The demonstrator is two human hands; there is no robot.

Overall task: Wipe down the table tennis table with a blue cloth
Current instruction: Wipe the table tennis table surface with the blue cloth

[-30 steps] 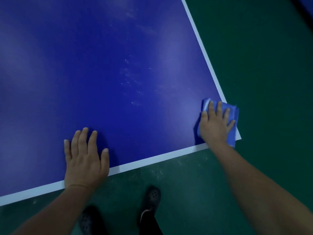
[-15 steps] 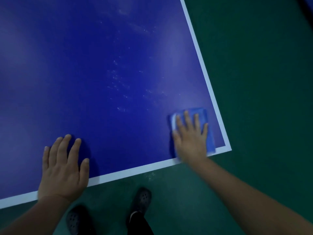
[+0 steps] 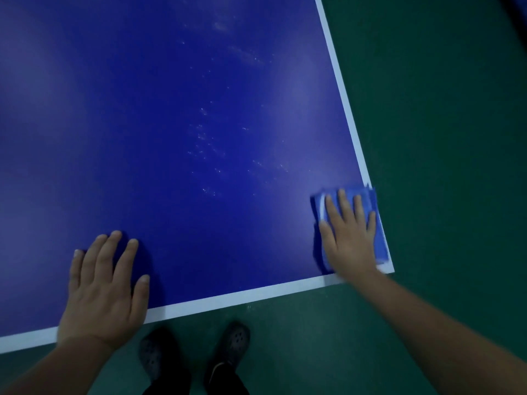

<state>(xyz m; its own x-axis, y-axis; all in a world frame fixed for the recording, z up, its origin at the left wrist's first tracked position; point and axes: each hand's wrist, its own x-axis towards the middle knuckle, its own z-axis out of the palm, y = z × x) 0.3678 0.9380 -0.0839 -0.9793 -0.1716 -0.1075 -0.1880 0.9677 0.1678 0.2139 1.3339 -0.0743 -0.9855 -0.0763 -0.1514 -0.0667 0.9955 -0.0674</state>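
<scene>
The dark blue table tennis table (image 3: 159,132) fills most of the view, with white lines along its near and right edges. A folded blue cloth (image 3: 379,232) lies flat at the table's near right corner. My right hand (image 3: 349,238) presses down on the cloth with straight, spread fingers and covers most of it. My left hand (image 3: 104,289) rests flat on the table by the near white line, fingers spread, holding nothing. Pale specks and smears (image 3: 208,143) dot the table's middle.
Green floor (image 3: 442,138) surrounds the table on the right and near side. My two dark shoes (image 3: 194,352) stand on the floor just below the table's near edge.
My right hand slid the cloth left from the corner, then back right to the corner's white line. My left hand stayed flat near the front edge.
</scene>
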